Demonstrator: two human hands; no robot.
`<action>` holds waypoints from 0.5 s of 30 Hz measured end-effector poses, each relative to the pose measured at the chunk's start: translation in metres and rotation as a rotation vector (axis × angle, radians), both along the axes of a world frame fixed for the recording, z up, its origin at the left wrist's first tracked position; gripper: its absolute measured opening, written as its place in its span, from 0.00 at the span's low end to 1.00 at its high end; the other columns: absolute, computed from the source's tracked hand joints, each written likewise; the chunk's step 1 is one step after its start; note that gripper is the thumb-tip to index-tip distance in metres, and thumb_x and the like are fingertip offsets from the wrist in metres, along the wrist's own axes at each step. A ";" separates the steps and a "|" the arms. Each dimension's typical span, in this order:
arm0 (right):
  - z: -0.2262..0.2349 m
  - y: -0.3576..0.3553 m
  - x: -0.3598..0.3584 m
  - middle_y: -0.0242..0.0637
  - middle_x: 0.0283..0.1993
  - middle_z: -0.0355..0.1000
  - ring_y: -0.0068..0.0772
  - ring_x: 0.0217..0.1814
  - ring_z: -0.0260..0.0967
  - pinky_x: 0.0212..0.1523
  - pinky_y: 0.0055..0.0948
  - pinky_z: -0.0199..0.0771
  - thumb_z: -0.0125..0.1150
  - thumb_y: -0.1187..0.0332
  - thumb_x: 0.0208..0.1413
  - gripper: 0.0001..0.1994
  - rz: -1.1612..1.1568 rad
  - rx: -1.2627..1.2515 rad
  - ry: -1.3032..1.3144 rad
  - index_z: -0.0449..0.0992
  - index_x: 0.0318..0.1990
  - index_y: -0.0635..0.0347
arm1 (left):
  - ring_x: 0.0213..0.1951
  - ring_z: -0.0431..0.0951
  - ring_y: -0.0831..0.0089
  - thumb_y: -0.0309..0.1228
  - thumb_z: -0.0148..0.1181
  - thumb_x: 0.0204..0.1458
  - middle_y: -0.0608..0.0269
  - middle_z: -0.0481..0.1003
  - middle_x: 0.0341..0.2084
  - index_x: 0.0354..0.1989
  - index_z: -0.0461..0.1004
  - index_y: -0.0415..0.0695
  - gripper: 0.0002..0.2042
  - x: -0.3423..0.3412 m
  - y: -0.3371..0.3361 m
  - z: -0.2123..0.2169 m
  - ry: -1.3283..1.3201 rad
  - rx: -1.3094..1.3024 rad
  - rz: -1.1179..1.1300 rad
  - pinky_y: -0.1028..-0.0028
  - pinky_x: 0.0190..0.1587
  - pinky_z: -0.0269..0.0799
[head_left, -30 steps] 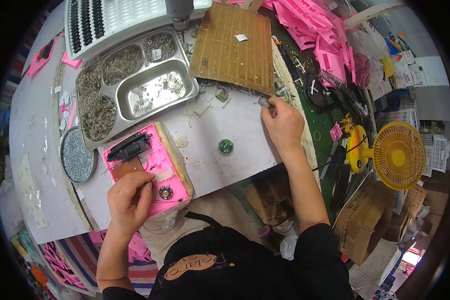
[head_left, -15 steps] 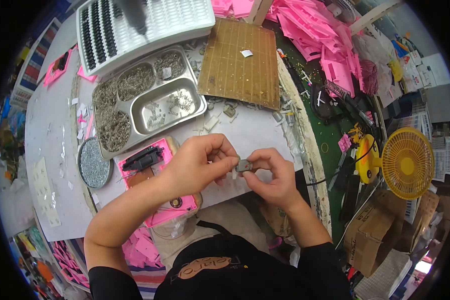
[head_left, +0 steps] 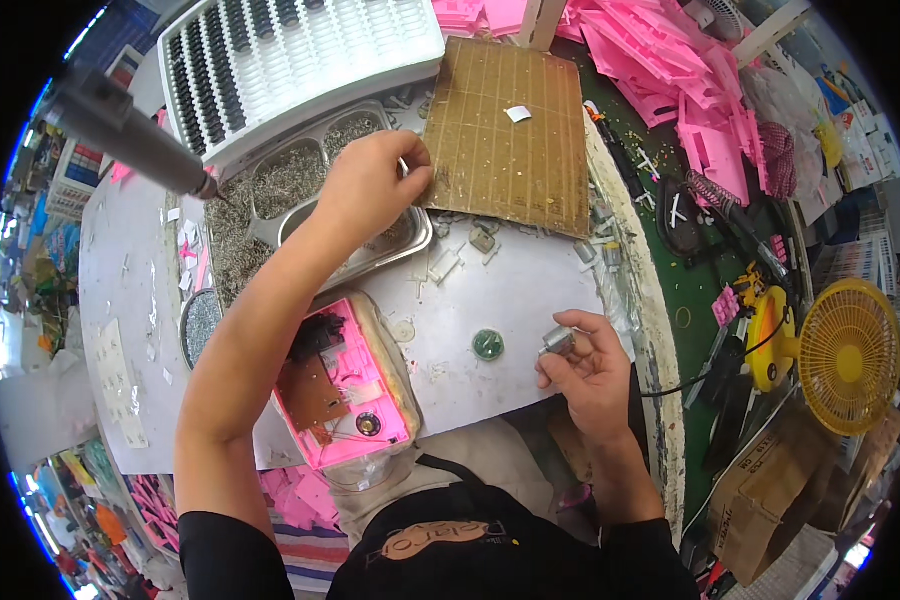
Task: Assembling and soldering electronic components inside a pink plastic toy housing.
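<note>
My right hand [head_left: 592, 375] holds a small silver metal motor [head_left: 558, 340] between thumb and fingers, above the table's near right part. My left hand [head_left: 378, 178] reaches over the right side of a metal compartment tray [head_left: 422, 243], beside the brown cardboard sheet [head_left: 510, 140]. Its thumb and forefinger are curled together; a small pale bit shows at them, too small to name. Between me and the tray lies an open pink plastic housing [head_left: 402, 425] with a black part and a small round speaker-like part in it. A round dark-green piece [head_left: 488, 345] sits on the white tabletop.
Small screws fill several tray compartments. A white ribbed tray [head_left: 320, 70] with black pieces stands at the back. A grey power screwdriver [head_left: 130, 130] hangs at far left. Loose motors and clips lie below the cardboard. A yellow fan [head_left: 840, 345] and pink parts [head_left: 660, 70] are at right.
My hands were together at the motor; the left has moved away to the tray, while the right has drawn rightward with the motor. The round green piece now shows. The hanging screwdriver appears further left.
</note>
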State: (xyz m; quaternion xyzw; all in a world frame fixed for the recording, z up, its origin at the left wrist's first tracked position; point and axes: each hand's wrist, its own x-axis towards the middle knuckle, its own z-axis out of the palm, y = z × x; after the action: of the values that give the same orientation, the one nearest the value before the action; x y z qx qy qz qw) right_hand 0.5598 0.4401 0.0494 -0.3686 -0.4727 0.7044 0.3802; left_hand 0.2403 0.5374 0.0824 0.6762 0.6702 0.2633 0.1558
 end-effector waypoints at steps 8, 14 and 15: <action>-0.001 0.002 0.002 0.36 0.42 0.76 0.21 0.38 0.73 0.40 0.22 0.76 0.63 0.84 0.60 0.23 0.011 0.020 -0.035 0.67 0.61 0.67 | 0.32 0.81 0.64 0.31 0.68 0.53 0.56 0.78 0.32 0.35 0.82 0.39 0.08 0.003 0.008 -0.020 -0.022 0.027 0.003 0.66 0.39 0.76; 0.002 0.003 0.002 0.35 0.41 0.76 0.20 0.38 0.73 0.39 0.22 0.76 0.64 0.84 0.59 0.22 0.023 0.031 -0.046 0.67 0.61 0.67 | 0.33 0.82 0.59 0.30 0.66 0.52 0.55 0.79 0.34 0.33 0.82 0.40 0.06 0.009 0.007 -0.014 0.128 0.055 -0.024 0.64 0.42 0.78; 0.002 0.002 0.001 0.35 0.41 0.76 0.20 0.38 0.72 0.39 0.21 0.76 0.64 0.84 0.59 0.22 0.025 0.037 -0.044 0.68 0.60 0.67 | 0.35 0.82 0.58 0.30 0.66 0.51 0.55 0.80 0.34 0.33 0.82 0.40 0.06 0.010 0.007 -0.013 0.145 0.032 -0.018 0.64 0.43 0.78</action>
State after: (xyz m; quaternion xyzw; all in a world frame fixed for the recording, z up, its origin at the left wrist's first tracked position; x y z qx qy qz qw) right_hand 0.5607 0.4416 0.0515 -0.3708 -0.4984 0.6920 0.3677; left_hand 0.2506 0.5443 0.0692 0.7019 0.6693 0.2230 0.0985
